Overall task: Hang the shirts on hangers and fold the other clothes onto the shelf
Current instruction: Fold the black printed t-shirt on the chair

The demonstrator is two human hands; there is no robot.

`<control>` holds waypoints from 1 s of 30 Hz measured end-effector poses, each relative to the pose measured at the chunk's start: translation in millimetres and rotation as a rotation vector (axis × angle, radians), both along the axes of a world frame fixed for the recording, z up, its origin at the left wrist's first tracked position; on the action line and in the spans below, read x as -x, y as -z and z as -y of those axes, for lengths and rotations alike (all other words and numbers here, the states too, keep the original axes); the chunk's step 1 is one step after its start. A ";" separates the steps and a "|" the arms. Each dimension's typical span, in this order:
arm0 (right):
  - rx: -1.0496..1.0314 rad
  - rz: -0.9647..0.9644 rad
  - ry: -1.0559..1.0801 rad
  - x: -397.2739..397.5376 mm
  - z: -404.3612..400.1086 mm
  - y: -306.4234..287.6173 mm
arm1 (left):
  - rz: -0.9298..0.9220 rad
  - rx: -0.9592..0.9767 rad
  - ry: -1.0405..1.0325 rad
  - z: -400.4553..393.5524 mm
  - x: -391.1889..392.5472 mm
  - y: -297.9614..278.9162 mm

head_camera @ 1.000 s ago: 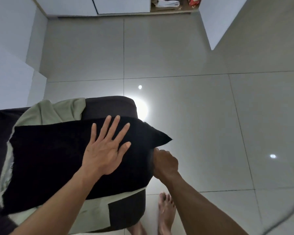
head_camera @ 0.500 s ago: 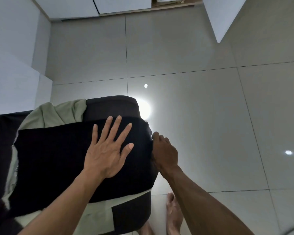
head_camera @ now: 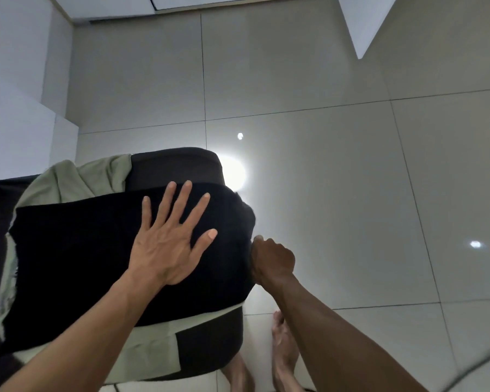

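A black garment (head_camera: 77, 258) lies spread over the arm of a dark sofa (head_camera: 176, 168). My left hand (head_camera: 170, 244) presses flat on its right half, fingers straight and spread. At the cloth's right edge my right hand (head_camera: 272, 258) is curled into a fist and grips the hem where it hangs over the sofa's end. A pale green garment (head_camera: 79, 179) lies under the black one, showing at the back and along the front edge (head_camera: 150, 352).
Glossy grey floor tiles (head_camera: 337, 179) stretch ahead and to the right. White cabinet fronts (head_camera: 105, 4) stand at the far top, and a white panel corner (head_camera: 362, 26) juts in at the upper right. My bare feet (head_camera: 283, 352) stand by the sofa's end.
The black corner that stuck out to the right has been tucked in toward the sofa's end. My right hand moved up along the edge, then back down. My left hand stayed flat.
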State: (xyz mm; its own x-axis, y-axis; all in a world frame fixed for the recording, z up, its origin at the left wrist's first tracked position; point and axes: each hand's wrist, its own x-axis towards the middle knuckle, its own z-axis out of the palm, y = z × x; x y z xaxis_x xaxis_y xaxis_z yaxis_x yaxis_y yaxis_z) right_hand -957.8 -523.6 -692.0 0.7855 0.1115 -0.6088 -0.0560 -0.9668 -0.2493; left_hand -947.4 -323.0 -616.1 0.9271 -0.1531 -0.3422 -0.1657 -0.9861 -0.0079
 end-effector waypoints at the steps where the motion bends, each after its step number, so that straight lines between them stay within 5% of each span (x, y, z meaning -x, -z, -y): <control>1: -0.026 0.028 0.019 -0.3 -1.9 0.5 | 0.001 -0.005 0.016 1.7 1.3 0.0; 7: -0.167 0.333 -0.038 -12.1 -5.7 5.8 | 0.008 -0.023 0.226 27.5 11.8 4.6; 13: -0.076 0.460 -0.125 -23.9 7.9 -9.2 | 0.019 -0.034 0.146 52.0 6.0 1.3; 23: 0.046 -0.035 -0.333 -30.2 15.9 -40.5 | -0.033 -0.071 0.112 69.6 6.3 -9.8; 30: -0.098 -0.008 -0.290 -94.9 21.9 -41.0 | -0.057 -0.075 -0.052 89.9 6.7 -6.5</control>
